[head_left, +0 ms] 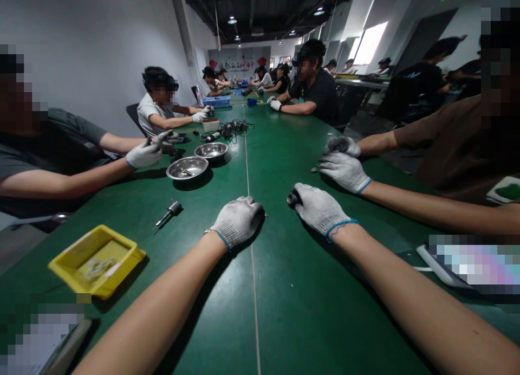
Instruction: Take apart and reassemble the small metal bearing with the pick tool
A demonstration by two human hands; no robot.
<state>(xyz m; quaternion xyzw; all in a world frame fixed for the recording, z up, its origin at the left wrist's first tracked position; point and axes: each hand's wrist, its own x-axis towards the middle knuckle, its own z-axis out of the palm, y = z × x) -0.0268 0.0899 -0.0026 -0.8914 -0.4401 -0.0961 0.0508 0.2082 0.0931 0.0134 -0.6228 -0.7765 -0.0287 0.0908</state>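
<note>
My left hand [239,222], in a white knit glove with a dirty fingertip side, rests over the green table [284,321] by its centre seam. Its fingers are curled closed, and a tiny shiny metal bit [266,214] peeks out at the fingertips; what the hand grips is hidden. To the right, my gloved right hand [319,206] is wrapped round a short black cylindrical part [291,199], whose hollow round end points left. A gap of bare green surface lies between the two hands. Left of my left hand lies a metal tool with a cylindrical head and thin shaft [168,215].
A yellow bin [134,245] with small pieces stands at left. Two steel bowls [170,172] [197,152] and tangled black cables [233,128] are farther up. Co-workers' gloved hands [345,169] [144,154] work on both sides. Blurred-out screens lie at both lower corners.
</note>
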